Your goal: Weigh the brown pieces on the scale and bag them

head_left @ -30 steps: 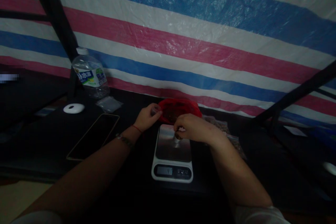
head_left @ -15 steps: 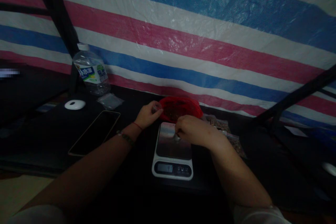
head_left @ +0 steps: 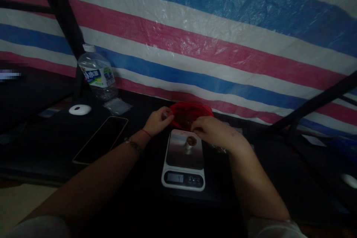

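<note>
As seen, cup (head_left: pixel 191 142) below right fingers (head_left: pixel 198 131)

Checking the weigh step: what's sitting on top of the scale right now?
A small cup of brownish bits stands on the scale platform, uncovered. The right hand hovers just behind it. Display digits are unreadable.

The right hand (head_left: pixel 214 134) has lifted off the small cup (head_left: pixel 191 142) on the scale (head_left: pixel 184 158), moving toward the red bag (head_left: pixel 189 113).
</note>
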Action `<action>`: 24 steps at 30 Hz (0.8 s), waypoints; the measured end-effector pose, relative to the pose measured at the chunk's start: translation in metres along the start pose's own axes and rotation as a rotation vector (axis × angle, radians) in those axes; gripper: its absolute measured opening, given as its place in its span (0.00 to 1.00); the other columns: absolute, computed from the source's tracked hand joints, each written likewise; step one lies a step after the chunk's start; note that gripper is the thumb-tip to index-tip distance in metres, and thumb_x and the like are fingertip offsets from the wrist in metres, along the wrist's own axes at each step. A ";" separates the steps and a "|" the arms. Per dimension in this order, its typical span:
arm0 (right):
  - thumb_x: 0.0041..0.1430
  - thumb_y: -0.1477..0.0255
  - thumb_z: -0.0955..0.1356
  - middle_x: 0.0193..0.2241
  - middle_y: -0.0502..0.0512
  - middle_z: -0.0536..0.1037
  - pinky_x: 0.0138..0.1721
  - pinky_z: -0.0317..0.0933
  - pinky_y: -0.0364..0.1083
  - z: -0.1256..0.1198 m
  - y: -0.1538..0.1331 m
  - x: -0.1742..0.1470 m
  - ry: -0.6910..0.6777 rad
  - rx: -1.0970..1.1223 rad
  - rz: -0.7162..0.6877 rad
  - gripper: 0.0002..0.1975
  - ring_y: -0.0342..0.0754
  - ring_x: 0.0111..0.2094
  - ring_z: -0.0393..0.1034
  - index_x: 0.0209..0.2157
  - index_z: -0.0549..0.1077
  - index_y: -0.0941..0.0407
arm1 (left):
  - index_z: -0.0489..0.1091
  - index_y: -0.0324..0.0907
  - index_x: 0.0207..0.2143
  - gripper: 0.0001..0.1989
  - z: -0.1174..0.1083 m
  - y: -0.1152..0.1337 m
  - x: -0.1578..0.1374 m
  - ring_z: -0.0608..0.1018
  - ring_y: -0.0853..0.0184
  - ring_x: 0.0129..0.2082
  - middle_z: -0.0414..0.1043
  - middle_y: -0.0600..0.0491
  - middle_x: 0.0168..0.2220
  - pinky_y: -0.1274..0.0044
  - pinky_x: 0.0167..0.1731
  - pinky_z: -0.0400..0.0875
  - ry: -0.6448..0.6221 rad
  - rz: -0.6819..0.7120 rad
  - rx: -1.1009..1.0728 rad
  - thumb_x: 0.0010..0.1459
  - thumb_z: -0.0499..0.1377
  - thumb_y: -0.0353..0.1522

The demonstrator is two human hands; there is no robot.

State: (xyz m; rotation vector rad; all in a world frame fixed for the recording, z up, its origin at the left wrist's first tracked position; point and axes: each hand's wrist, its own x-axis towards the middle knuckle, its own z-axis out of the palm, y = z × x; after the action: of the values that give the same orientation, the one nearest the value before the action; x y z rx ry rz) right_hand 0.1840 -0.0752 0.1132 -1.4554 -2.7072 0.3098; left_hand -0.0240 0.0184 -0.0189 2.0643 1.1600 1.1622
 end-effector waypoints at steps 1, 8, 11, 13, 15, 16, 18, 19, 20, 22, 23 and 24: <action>0.56 0.79 0.62 0.35 0.54 0.79 0.39 0.60 0.42 -0.001 0.008 0.001 0.037 0.012 0.026 0.13 0.45 0.36 0.71 0.35 0.78 0.56 | 0.69 0.41 0.40 0.16 0.000 0.000 0.000 0.75 0.67 0.30 0.74 0.53 0.33 0.77 0.31 0.68 -0.003 -0.004 0.000 0.55 0.55 0.43; 0.51 0.84 0.61 0.39 0.56 0.79 0.43 0.60 0.42 0.022 0.072 0.032 0.049 0.002 0.183 0.18 0.46 0.39 0.72 0.39 0.78 0.58 | 0.68 0.40 0.40 0.15 -0.004 0.004 -0.001 0.75 0.67 0.30 0.73 0.53 0.32 0.77 0.31 0.68 -0.004 0.039 0.045 0.55 0.55 0.41; 0.50 0.83 0.62 0.40 0.56 0.79 0.44 0.60 0.42 0.037 0.082 0.050 0.027 -0.035 0.182 0.18 0.47 0.41 0.72 0.39 0.78 0.57 | 0.68 0.40 0.41 0.15 -0.005 0.005 -0.002 0.75 0.67 0.31 0.74 0.52 0.34 0.77 0.32 0.68 -0.046 0.084 0.043 0.55 0.56 0.41; 0.51 0.82 0.64 0.39 0.55 0.80 0.43 0.60 0.41 0.044 0.083 0.060 0.001 -0.026 0.172 0.16 0.47 0.40 0.72 0.38 0.79 0.57 | 0.68 0.40 0.41 0.15 -0.004 0.007 -0.002 0.76 0.67 0.31 0.74 0.52 0.34 0.77 0.33 0.68 -0.087 0.104 0.038 0.54 0.56 0.40; 0.51 0.79 0.65 0.38 0.54 0.80 0.41 0.60 0.41 0.051 0.081 0.068 -0.012 0.006 0.141 0.14 0.47 0.39 0.72 0.37 0.79 0.56 | 0.68 0.41 0.40 0.14 -0.003 0.008 -0.002 0.76 0.67 0.30 0.75 0.52 0.34 0.77 0.32 0.68 -0.124 0.109 0.038 0.54 0.56 0.39; 0.51 0.78 0.66 0.38 0.54 0.80 0.41 0.60 0.41 0.054 0.080 0.071 -0.011 0.025 0.123 0.13 0.47 0.39 0.72 0.38 0.79 0.56 | 0.68 0.41 0.40 0.14 -0.003 0.008 -0.002 0.76 0.67 0.30 0.75 0.52 0.34 0.77 0.31 0.68 -0.133 0.106 0.043 0.55 0.56 0.39; 0.51 0.75 0.68 0.39 0.54 0.79 0.41 0.60 0.42 0.061 0.077 0.075 -0.006 0.057 0.091 0.13 0.48 0.39 0.71 0.40 0.78 0.56 | 0.68 0.41 0.40 0.14 -0.002 0.008 -0.002 0.76 0.67 0.30 0.75 0.53 0.34 0.77 0.31 0.68 -0.134 0.099 0.052 0.54 0.56 0.39; 0.50 0.73 0.69 0.39 0.55 0.79 0.41 0.61 0.42 0.064 0.076 0.076 -0.010 0.070 0.081 0.13 0.48 0.39 0.71 0.40 0.78 0.56 | 0.68 0.41 0.41 0.14 -0.002 0.008 -0.002 0.76 0.67 0.30 0.75 0.52 0.34 0.77 0.31 0.68 -0.130 0.097 0.055 0.54 0.56 0.39; 0.50 0.72 0.70 0.39 0.55 0.79 0.40 0.61 0.42 0.068 0.075 0.077 -0.016 0.081 0.072 0.14 0.49 0.38 0.71 0.41 0.77 0.56 | 0.68 0.41 0.41 0.14 -0.002 0.008 -0.001 0.76 0.67 0.31 0.75 0.52 0.35 0.77 0.32 0.68 -0.124 0.095 0.056 0.54 0.56 0.39; 0.50 0.72 0.70 0.39 0.55 0.79 0.41 0.60 0.42 0.074 0.075 0.077 -0.012 0.093 0.059 0.15 0.48 0.38 0.71 0.42 0.77 0.56 | 0.69 0.41 0.41 0.15 -0.002 0.007 -0.001 0.76 0.67 0.32 0.75 0.53 0.35 0.77 0.32 0.69 -0.120 0.095 0.056 0.54 0.56 0.40; 0.50 0.73 0.70 0.39 0.56 0.79 0.41 0.60 0.42 0.077 0.075 0.077 0.005 0.092 0.057 0.14 0.48 0.39 0.71 0.41 0.77 0.57 | 0.69 0.41 0.41 0.15 -0.002 0.006 -0.001 0.76 0.67 0.31 0.75 0.53 0.35 0.77 0.32 0.69 -0.121 0.093 0.057 0.55 0.56 0.40; 0.50 0.73 0.70 0.39 0.56 0.79 0.42 0.60 0.42 0.080 0.075 0.076 0.027 0.087 0.058 0.13 0.48 0.40 0.71 0.41 0.77 0.57 | 0.68 0.41 0.41 0.15 -0.002 0.006 -0.001 0.76 0.67 0.31 0.75 0.53 0.34 0.77 0.32 0.68 -0.123 0.092 0.059 0.55 0.56 0.40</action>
State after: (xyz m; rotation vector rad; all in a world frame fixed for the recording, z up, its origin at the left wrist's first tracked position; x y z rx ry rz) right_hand 0.1921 0.0167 0.0165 -1.5056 -2.5990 0.4028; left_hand -0.0235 0.0141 -0.0136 2.2211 1.0626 1.0377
